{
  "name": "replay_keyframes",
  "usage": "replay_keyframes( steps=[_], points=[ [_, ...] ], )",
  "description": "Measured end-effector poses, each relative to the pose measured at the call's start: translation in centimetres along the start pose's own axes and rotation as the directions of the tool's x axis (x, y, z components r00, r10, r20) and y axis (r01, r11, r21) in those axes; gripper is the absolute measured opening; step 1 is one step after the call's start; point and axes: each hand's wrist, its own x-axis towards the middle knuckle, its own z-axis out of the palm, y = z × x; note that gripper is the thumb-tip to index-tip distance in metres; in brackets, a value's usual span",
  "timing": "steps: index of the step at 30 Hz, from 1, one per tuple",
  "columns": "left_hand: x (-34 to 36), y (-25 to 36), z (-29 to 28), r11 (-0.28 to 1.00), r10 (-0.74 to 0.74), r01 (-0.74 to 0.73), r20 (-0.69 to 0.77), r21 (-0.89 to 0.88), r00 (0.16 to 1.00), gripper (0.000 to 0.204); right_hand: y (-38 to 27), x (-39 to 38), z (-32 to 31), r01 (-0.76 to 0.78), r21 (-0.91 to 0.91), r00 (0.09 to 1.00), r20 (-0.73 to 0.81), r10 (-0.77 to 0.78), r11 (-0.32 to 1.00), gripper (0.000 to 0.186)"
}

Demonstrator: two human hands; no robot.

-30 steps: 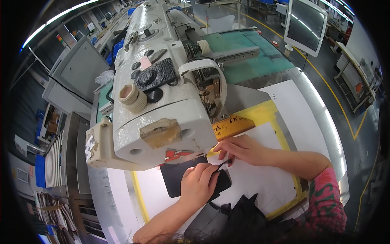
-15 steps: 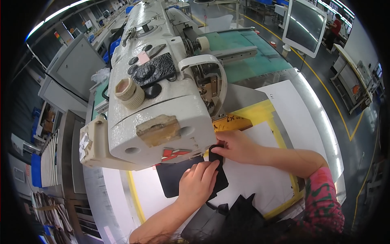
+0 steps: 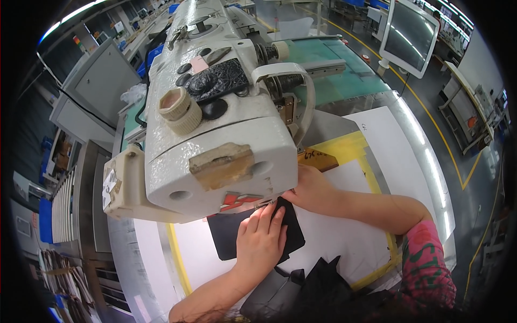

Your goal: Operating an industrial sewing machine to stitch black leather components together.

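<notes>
A flat black panel with rounded corners lies on the white sheet under the head of a white sewing machine. My left hand rests on it, fingers stretched out and pressing flat near the needle area. A second black layer overlaps the panel's right side. By the upper edge of that layer is my right hand, close to the machine head. The head hides most of its fingertips, so its grip does not show. Crumpled black material lies nearest me.
Yellow tape borders the white sheet. An orange-brown block with handwriting sits beyond my right hand. A monitor stands at the far right. Behind the machine spreads a green work surface; stacked papers are at the lower left.
My right hand has shifted up and behind the machine head, from pinching the black layer's upper edge. My left fingers have straightened and reach farther up. The view has shifted slightly.
</notes>
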Motion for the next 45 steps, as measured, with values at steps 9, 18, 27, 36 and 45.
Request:
replay_keyframes(
  steps=[9, 18, 27, 36, 45],
  points=[
    [-0.4, 0.2, -0.5, 0.997, 0.023, -0.027, 0.062, 0.066, 0.998, 0.043, -0.6, 0.6, -0.8, -0.046, 0.074, 0.999, 0.032, 0.043, 0.996, 0.012],
    [-0.6, 0.0, -1.5, 0.986, 0.054, -0.078, 0.162, 0.145, 0.985, 0.045, -0.4, 0.5, -0.5, -0.045, 0.018, 0.998, 0.038, 0.044, 0.999, 0.012],
    [-0.2, -0.1, -1.1, 1.000, 0.023, -0.026, 0.135, 0.018, 0.991, 0.049, -0.2, 0.5, -0.3, -0.071, 0.042, 0.997, 0.026, 0.070, 0.997, 0.012],
    [0.1, -1.7, -2.0, 0.983, 0.176, -0.152, 0.300, -0.101, 0.938, 0.068, -0.3, 0.9, -2.0, -0.223, 0.195, 0.965, 0.182, 0.189, 0.955, 0.013],
    [-0.2, -1.3, -4.0, 0.972, 0.225, -0.177, 0.399, -0.154, 0.889, 0.061, -0.2, 0.7, -0.6, -0.030, 0.042, 0.997, 0.071, 0.027, 0.999, 0.009]
  ],
)
